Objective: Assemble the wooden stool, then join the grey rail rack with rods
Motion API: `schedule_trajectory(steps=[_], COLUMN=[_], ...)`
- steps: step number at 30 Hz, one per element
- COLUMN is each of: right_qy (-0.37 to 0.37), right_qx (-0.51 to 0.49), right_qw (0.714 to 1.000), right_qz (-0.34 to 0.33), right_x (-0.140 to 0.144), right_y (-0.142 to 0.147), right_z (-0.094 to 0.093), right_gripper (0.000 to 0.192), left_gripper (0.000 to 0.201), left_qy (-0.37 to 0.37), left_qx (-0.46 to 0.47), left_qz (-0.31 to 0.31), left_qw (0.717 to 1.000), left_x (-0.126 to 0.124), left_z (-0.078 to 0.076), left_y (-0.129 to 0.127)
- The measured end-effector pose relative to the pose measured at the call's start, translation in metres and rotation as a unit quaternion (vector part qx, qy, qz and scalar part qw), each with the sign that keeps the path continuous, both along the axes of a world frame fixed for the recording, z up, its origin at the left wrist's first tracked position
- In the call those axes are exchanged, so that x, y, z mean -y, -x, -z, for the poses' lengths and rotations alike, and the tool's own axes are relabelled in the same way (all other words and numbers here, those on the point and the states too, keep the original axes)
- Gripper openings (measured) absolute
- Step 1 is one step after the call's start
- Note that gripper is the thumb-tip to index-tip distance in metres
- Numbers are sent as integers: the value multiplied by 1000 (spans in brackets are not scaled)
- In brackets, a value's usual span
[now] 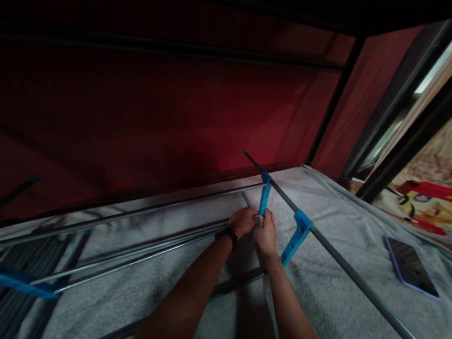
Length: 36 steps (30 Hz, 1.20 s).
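Two bare forearms are reaching out over a grey towel (338,293) spread across the bed, meeting at a blue clip (264,200) near the bed's far edge. The left hand (242,222), a dark band at its wrist, and the right hand (266,234) are both closing their fingers around the clip's lower end, where a thin rod (157,246) is lying alongside. The clip's upper end is sitting on a long pole (333,252) running towards the bed's right near corner; a second clip (296,235) is hanging from the same pole just beside the right hand. A phone (411,267) is lying face up near the right edge. In this dim light, a forced plastic clip could snap, or the pole could roll onto the phone.
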State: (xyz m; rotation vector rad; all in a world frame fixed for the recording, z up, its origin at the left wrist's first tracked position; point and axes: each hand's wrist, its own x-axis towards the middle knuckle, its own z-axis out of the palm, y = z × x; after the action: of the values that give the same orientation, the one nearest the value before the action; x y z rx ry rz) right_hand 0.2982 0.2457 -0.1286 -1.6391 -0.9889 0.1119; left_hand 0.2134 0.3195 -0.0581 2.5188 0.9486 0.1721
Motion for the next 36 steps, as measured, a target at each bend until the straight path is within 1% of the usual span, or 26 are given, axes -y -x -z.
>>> schedule_trajectory(steps=[10,17,23,26,29,33,35,36], right_qy=[-13,-17,-31,-19,-3,-9,-12,-11], right_qx=[14,-6,-11,-13,-20,-36,-48,-53], right_qw=[1000,1000,999,1000,1000,999,998,998], right_qz=[-18,-17,-28,-18,-16,-28,-32,-31], right_x=[4,3,4,4,3,0,-1,0], right_y=[3,4,4,5,5,2,2,2], right_z=[-4,-3,-5,-3,-2,-1,3,6], right_gripper=[39,39,40,40,41,41,42,43], left_gripper=[29,30,25,23,20,19,22,26], left_qy=[21,24,29,29,22,3,-16,-37], left_qx=[5,0,-4,-2,1,6,16,31], left_qz=[-1,-11,-3,2,1,-6,-7,-6], left_qw=[1000,1000,1000,1000,1000,1000,1000,999], left_x=[-4,-5,-6,-5,-3,2,8,14], left_z=[-3,-7,-10,-11,-12,-17,-20,-20], left_y=[-3,-3,-4,-4,-3,-4,-1,3])
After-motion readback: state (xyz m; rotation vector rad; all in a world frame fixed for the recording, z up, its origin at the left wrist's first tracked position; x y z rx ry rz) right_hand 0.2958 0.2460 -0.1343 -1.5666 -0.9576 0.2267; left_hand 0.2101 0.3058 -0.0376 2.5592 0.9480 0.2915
